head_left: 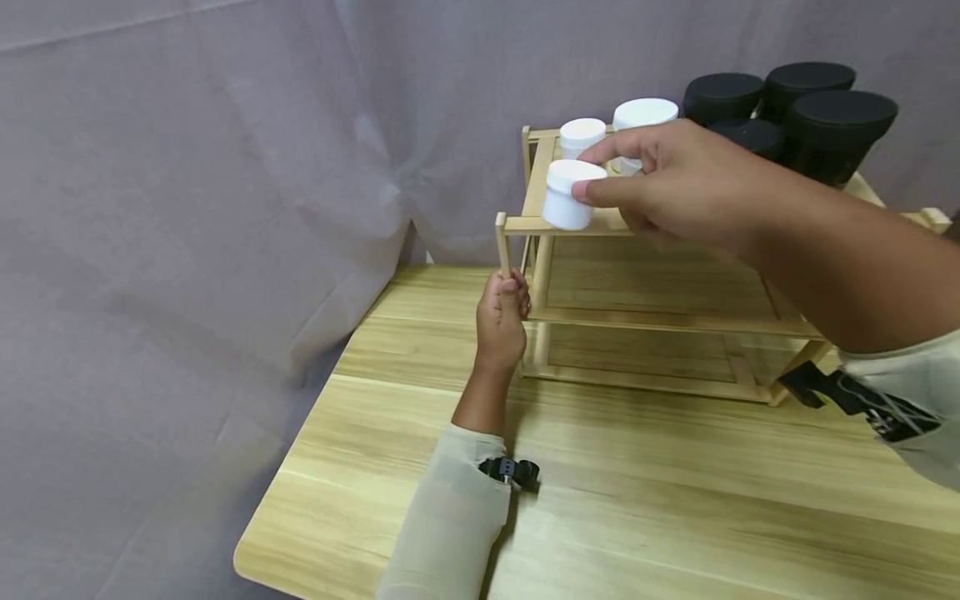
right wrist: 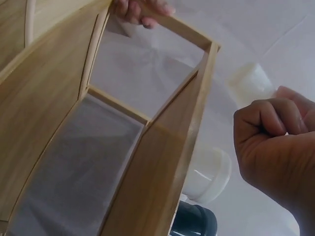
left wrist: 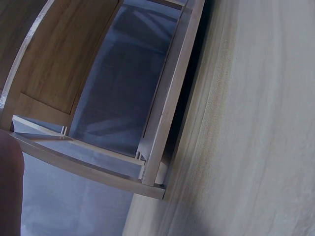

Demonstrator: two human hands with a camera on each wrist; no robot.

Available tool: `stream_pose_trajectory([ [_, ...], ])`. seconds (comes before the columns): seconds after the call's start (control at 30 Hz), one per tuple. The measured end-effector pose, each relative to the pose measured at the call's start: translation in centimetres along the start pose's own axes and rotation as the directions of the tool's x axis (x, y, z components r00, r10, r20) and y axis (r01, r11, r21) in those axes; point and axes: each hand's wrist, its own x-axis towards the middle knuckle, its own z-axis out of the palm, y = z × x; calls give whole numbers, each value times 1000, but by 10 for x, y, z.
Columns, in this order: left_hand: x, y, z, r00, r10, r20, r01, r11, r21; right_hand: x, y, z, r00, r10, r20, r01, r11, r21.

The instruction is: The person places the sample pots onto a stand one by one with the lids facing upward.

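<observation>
My right hand (head_left: 675,179) pinches a small white lidded jar (head_left: 567,204) between thumb and fingers, over the front left corner of a wooden shelf rack (head_left: 660,318). In the right wrist view the jar (right wrist: 251,83) is held beyond the top shelf. My left hand (head_left: 504,321) grips the rack's front left upright post, just above the middle shelf. Behind the held jar, another small white jar (head_left: 582,133) stands on the top shelf, beside a larger white jar (head_left: 647,111) partly hidden by the right hand.
Several black lidded jars (head_left: 840,125) stand at the right of the top shelf, partly behind the right arm. The rack stands on a wooden table (head_left: 637,500), whose left edge runs beside a grey cloth (head_left: 187,250) that also hangs behind.
</observation>
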Motion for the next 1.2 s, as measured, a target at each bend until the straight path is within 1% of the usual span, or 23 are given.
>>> stream_pose_trajectory([
  [0.1, 0, 0, 1, 1000, -5, 3, 5, 1000, 0, 8, -3, 0, 998, 53, -24, -53, 998, 22],
  [0.2, 0, 0, 1, 1000, -14, 0, 14, 1000, -1, 16, -3, 0, 994, 100, -34, -97, 992, 75],
  [0.3, -1, 0, 2, 1000, -21, -1, 21, 1000, -3, 22, 0, 2, 991, 120, -62, -116, 991, 72],
  [0.37, -1, 0, 2, 1000, -20, -2, 20, 1000, -4, 25, 2, 5, 989, 120, -85, -116, 992, 53],
  [0.53, 0, -1, 3, 1000, -12, -5, 12, 1000, 0, 29, 4, 10, 984, 87, -157, -88, 996, 2],
  [0.7, -1, -1, 4, 1000, -13, -5, 13, 1000, -6, 29, 4, 14, 975, 75, -209, -96, 991, -93],
  [0.8, -1, -2, 5, 1000, -13, -9, 13, 1000, -8, 30, 3, 14, 973, 87, -212, -120, 981, -149],
  [0.93, -1, -2, 5, 1000, -5, -8, 5, 1000, -8, 33, 1, 12, 970, 126, -206, -166, 967, -192],
  [1.07, 0, -3, 6, 1000, 5, 8, -5, 1000, -2, 35, 0, 11, 967, 157, -201, -198, 959, -204],
  [1.2, 1, -3, 7, 1000, 6, 12, -6, 1000, -4, 36, 0, 13, 970, 147, -194, -186, 962, -201],
])
